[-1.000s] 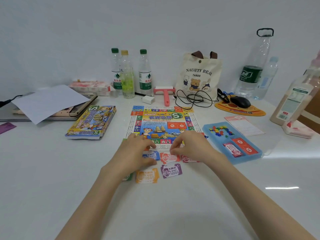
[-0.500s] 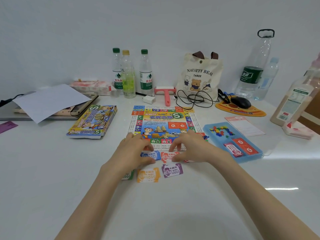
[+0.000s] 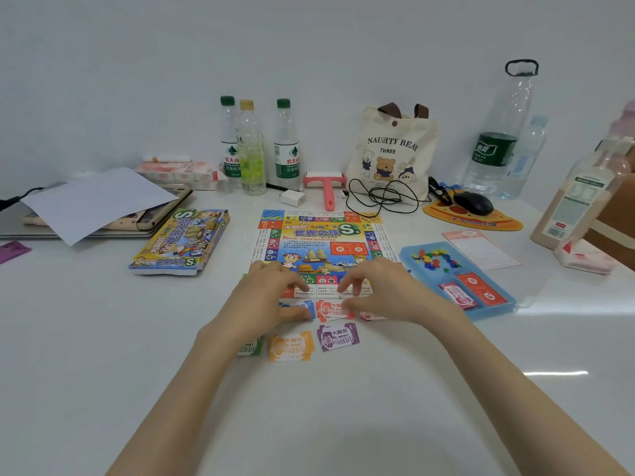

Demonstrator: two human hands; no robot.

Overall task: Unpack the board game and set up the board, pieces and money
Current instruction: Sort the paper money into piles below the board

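The colourful game board (image 3: 319,247) lies flat in the middle of the white table. Along its near edge lie small stacks of paper money: blue (image 3: 298,306), red (image 3: 332,310) and pink (image 3: 369,316). Closer to me are green (image 3: 250,348), orange (image 3: 290,345) and purple (image 3: 338,337) stacks. My left hand (image 3: 264,297) covers the blue stack, pinching it between curled fingers and thumb. My right hand (image 3: 385,293) arches over the pink stack, its thumb touching the red one. A blue tray (image 3: 494,309) to the right holds coloured pieces (image 3: 433,258) and red cards (image 3: 481,292).
The game box (image 3: 180,240) lies left of the board, with a laptop and paper sheet (image 3: 96,201) behind it. Bottles (image 3: 252,149), a pink roller (image 3: 325,187), a tote bag (image 3: 391,152), cables, a mouse (image 3: 472,202) and a leaflet (image 3: 481,249) line the back and right.
Both hands stay over the money row at the board's near edge. The right thumb has shifted slightly toward the red stack; the stacks look unmoved.
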